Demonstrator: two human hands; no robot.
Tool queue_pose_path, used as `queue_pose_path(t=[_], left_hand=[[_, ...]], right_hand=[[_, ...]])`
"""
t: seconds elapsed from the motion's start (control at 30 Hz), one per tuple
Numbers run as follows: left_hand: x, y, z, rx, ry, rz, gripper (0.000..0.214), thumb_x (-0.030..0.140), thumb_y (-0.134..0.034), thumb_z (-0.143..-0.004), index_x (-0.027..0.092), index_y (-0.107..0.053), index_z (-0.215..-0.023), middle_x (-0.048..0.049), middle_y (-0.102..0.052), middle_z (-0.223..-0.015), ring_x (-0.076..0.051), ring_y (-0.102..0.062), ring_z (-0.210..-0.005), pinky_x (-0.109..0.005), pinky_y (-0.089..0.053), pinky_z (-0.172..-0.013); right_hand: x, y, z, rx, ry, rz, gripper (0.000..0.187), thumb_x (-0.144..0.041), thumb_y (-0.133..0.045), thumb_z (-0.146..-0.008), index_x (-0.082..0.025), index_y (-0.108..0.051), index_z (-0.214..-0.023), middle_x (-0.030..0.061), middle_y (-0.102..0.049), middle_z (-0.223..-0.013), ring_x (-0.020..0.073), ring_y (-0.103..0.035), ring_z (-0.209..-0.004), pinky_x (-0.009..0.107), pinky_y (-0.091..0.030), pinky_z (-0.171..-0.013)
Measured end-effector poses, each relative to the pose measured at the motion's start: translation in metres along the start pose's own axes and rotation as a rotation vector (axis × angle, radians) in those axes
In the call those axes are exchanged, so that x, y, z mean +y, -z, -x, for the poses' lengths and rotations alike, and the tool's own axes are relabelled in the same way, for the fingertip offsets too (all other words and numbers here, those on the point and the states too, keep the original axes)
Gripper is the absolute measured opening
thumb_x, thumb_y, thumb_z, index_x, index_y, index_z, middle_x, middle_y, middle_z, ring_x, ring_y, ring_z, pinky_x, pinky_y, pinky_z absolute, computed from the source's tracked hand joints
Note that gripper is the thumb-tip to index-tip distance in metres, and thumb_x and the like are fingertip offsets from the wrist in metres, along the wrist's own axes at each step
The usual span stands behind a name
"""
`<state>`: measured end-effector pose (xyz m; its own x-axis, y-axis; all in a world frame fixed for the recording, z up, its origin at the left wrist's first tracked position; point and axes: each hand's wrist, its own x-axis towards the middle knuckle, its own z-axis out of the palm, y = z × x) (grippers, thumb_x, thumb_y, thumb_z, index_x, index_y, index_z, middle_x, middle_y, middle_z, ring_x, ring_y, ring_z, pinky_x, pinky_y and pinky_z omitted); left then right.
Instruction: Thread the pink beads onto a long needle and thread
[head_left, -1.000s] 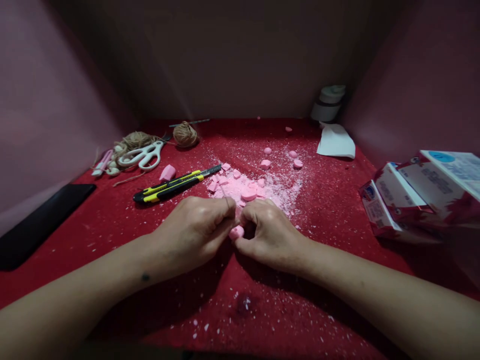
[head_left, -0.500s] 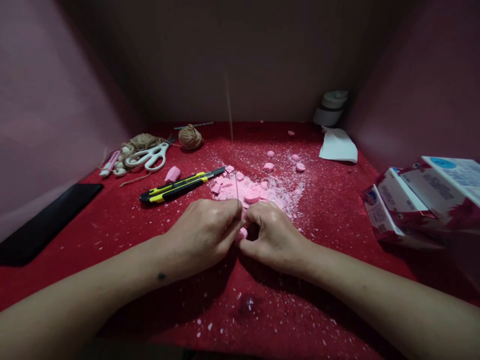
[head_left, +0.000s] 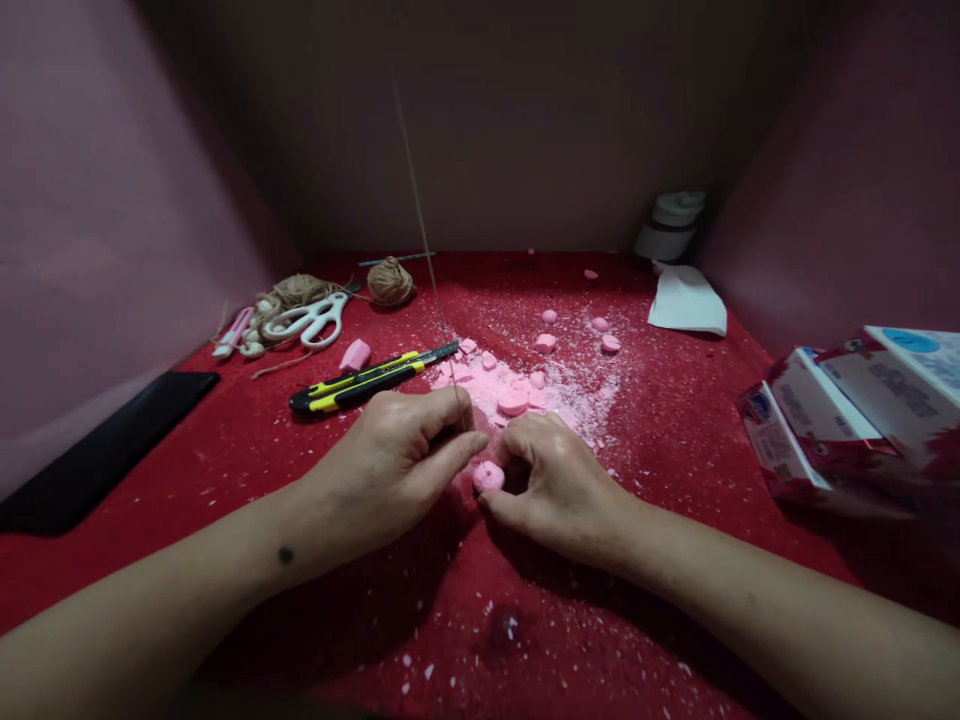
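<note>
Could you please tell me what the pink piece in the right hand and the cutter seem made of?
Pink piece: matte, perhaps soap or chalk, given pink crumbs beyond it.
Cutter: smooth, probably plastic body, in solid black and yellow; thin grey blade looks metallic.

A small, rounded pink piece (head_left: 488,477) with tiny dark pits on its upper face sits at six o'clock from the view's centre, gripped from its three o'clock side by the right hand (head_left: 561,482). A thin, straight rod (head_left: 424,238), blurred and faint toward its top, leans between eleven and twelve o'clock, pinched low in the left hand (head_left: 401,445); its lower tip is indistinct.
</note>
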<state>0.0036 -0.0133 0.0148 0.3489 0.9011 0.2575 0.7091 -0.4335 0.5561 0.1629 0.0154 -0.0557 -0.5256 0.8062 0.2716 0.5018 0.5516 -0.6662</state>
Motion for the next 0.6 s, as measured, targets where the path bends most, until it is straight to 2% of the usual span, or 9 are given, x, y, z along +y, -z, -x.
queue_pose_path(t=[0.1,0.33,0.6], left_hand=[[-0.002,-0.004,0.001,-0.026,0.003,0.03,0.022,0.013,-0.048,-0.082,0.012,-0.051,-0.061,0.0052,-0.045,-0.053,-0.004,-0.039,-0.048,-0.017,-0.031,-0.048],[-0.006,-0.009,0.001,-0.019,-0.063,-0.033,0.025,0.012,-0.05,-0.082,0.013,-0.045,-0.057,0.0071,-0.037,-0.05,-0.003,-0.035,-0.046,-0.016,-0.027,-0.046],[-0.008,-0.015,0.003,-0.069,-0.11,-0.119,0.021,0.014,-0.046,-0.083,0.014,-0.048,-0.061,0.0045,-0.044,-0.052,-0.006,-0.039,-0.046,-0.018,-0.029,-0.047]], right_hand=[[0.0,0.0,0.0,0.003,0.008,-0.001,0.014,-0.021,-0.057,-0.07,-0.018,-0.047,-0.06,-0.0002,-0.052,-0.062,0.0117,-0.042,-0.062,0.026,-0.033,-0.061],[0.001,0.001,0.001,0.026,0.026,0.001,0.017,-0.02,-0.056,-0.068,-0.019,-0.043,-0.058,-0.0005,-0.05,-0.06,0.012,-0.041,-0.06,0.027,-0.031,-0.059],[0.003,0.001,0.001,0.001,0.041,0.021,0.015,-0.02,-0.056,-0.067,-0.019,-0.043,-0.059,0.0001,-0.051,-0.063,0.0129,-0.042,-0.063,0.027,-0.033,-0.061]])
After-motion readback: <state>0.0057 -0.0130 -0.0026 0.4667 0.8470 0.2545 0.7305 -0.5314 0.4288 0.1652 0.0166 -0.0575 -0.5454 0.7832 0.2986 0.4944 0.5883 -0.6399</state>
